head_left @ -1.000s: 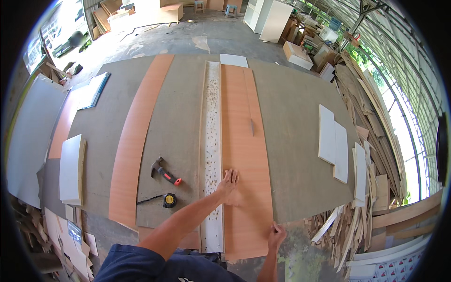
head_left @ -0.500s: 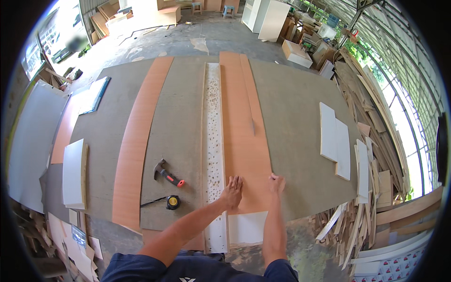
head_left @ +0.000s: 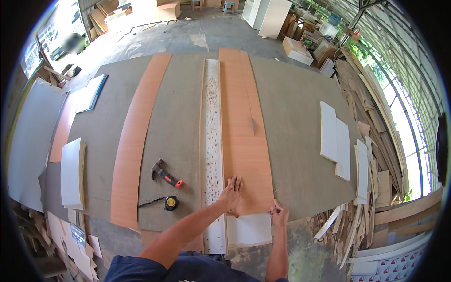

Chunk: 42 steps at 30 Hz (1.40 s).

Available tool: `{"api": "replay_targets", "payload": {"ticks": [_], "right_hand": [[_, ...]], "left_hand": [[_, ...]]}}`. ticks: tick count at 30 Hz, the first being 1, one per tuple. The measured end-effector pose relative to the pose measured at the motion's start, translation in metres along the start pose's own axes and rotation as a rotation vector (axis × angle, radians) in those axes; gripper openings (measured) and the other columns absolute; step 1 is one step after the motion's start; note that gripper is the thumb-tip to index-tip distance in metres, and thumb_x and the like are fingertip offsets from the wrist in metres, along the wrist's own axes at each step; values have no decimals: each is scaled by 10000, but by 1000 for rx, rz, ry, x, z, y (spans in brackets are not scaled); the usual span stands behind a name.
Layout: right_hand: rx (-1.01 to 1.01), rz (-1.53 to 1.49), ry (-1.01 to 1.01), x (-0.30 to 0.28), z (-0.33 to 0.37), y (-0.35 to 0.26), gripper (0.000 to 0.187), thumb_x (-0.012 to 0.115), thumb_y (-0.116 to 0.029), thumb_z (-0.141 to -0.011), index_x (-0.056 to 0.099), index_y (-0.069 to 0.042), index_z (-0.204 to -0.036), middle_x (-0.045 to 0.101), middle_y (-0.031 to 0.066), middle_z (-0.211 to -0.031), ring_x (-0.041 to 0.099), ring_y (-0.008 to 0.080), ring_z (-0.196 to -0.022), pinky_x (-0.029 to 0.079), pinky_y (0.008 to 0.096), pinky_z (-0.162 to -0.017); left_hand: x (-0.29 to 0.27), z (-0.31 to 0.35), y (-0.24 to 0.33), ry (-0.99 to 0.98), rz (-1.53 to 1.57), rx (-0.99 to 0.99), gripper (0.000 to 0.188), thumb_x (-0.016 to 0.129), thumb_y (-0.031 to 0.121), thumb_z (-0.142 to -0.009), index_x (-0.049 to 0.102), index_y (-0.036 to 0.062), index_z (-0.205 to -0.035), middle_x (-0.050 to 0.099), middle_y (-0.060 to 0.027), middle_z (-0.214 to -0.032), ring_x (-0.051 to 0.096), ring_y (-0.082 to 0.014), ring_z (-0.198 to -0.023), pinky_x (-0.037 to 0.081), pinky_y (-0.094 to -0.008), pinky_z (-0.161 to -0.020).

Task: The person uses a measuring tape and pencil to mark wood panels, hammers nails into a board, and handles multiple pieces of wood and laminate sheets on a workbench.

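A long orange wood-grain laminate sheet (head_left: 249, 160) lies over a white board (head_left: 249, 229), whose near end shows below it. My left hand (head_left: 231, 193) rests on the sheet's near left part, fingers spread, beside a white strip board (head_left: 213, 141) full of dark specks. At the near right corner my right hand (head_left: 280, 214) has its fingers closed on the sheet's edge. Farther up, a narrow strip is split along the sheet's right side, ending near a dark gap. To the left lie a claw hammer (head_left: 165, 174) and a tape measure (head_left: 171, 203).
Another orange strip (head_left: 136, 141) lies left on the grey-brown work surface (head_left: 300, 141). White panels sit on the right (head_left: 334, 141) and left (head_left: 73, 174). Wood offcuts (head_left: 338, 230) pile beyond the right edge. Cabinets (head_left: 265, 18) stand at the back.
My right hand has moved toward me along the sheet's right edge to its near corner. My left hand has spread its fingers on the sheet. The view has shifted slightly.
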State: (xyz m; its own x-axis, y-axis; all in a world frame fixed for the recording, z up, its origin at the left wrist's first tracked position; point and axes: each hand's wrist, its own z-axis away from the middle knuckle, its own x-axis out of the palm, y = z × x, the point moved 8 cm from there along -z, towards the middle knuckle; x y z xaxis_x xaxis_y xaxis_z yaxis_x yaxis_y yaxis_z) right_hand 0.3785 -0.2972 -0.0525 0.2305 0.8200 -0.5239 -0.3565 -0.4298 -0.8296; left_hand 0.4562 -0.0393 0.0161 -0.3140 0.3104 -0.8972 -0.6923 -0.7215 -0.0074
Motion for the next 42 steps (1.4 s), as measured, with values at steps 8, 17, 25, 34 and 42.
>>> {"api": "replay_targets", "payload": {"ticks": [8,17,25,34,42], "right_hand": [[169,-215,-188,18,-37,-4,332,630,14,-873,638,33,-1205,578,15,-667,510,63,-530,424,230,-423],[159,-202,-331,47,-137,-60,290,631,11,-855,659,78,-1136,590,41,-635,520,79,-509,404,229,-415],[41,-271,-258,73,-217,-104,299,630,43,-852,646,85,-1148,636,76,-672,581,109,-531,490,243,-453],[88,-62,-197,96,-270,-155,340,654,40,-815,642,84,-1153,700,130,-796,658,140,-559,524,234,-452],[12,-70,-116,110,-304,-173,277,673,9,-809,673,82,-1077,656,79,-720,657,134,-554,520,240,-450]], "left_hand": [[-8,-6,8,146,-182,102,1065,618,652,-680,425,-162,-1340,425,-380,-1366,413,-527,-1257,230,-580,-1088],[-29,-60,-54,276,-29,86,807,610,473,-721,533,-165,-1208,531,-376,-1230,486,-502,-1187,299,-592,-1050],[-50,-119,-121,330,-30,43,417,635,374,-706,737,31,-921,640,-156,-962,540,-294,-947,352,-451,-858],[-67,-161,-179,75,91,-74,447,713,399,-752,729,71,-1055,655,-147,-1157,522,-356,-1231,253,-628,-1102],[-73,-191,-220,126,164,-98,462,736,411,-733,718,93,-1069,656,-146,-1156,533,-360,-1219,244,-639,-1109]]}}
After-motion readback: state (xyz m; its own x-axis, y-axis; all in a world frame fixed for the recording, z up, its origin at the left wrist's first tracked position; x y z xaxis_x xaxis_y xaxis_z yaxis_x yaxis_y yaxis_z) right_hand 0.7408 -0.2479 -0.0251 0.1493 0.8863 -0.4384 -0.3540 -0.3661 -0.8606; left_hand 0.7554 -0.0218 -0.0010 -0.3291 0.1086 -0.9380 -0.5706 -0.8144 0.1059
